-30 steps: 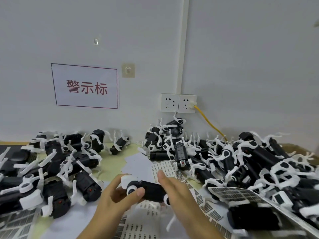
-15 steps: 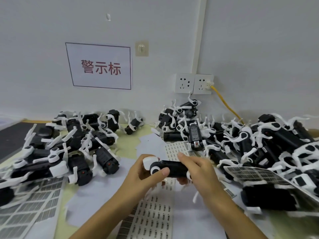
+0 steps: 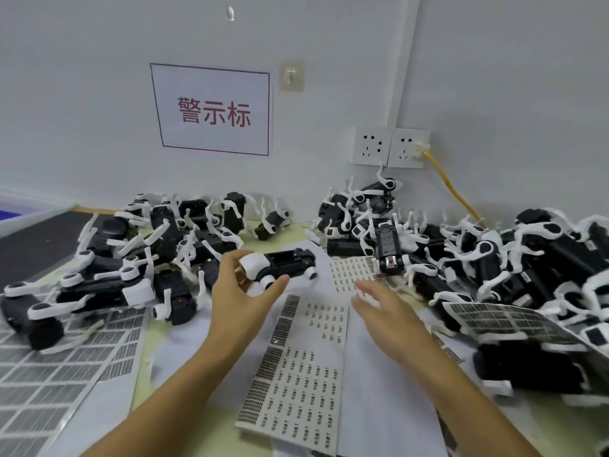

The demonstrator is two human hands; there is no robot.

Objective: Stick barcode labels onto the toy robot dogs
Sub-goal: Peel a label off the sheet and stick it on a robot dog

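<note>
At the far left, label sheets (image 3: 49, 374) lie flat on the table (image 3: 184, 413), partly under a heap of dogs, the left pile (image 3: 138, 255), which spreads along the wall side; whether these are the finished ones cannot be told, but a separate heap on that side would suit sorting done from undone. Next, the left hand (image 3: 240, 298) holds one dog (image 3: 283, 267) lifted off the table, thumb and fingers curled round its white end, so that the long black body juts to the right with a recessed face turned up toward the camera; held this way, that face is bared, probably as the place for a label. Below and between the hands lies the nearer sheet (image 3: 296, 374), its rows partly stripped, kept straight in front of the person where either hand reaches it easily. The right hand (image 3: 385, 308) hovers just above this sheet and the paper beside it, fingers spread and loosely bent, holding nothing that can be seen; it is blurred, so a small label on a fingertip cannot be ruled out. It is apart from the held dog. Further right, a small sheet (image 3: 356, 272) lies by the right pile (image 3: 494, 258), the larger heap, which sits below the sockets (image 3: 390, 146) and a yellow cable (image 3: 451, 189). A curled sheet (image 3: 504, 321) rests against that heap.
</note>
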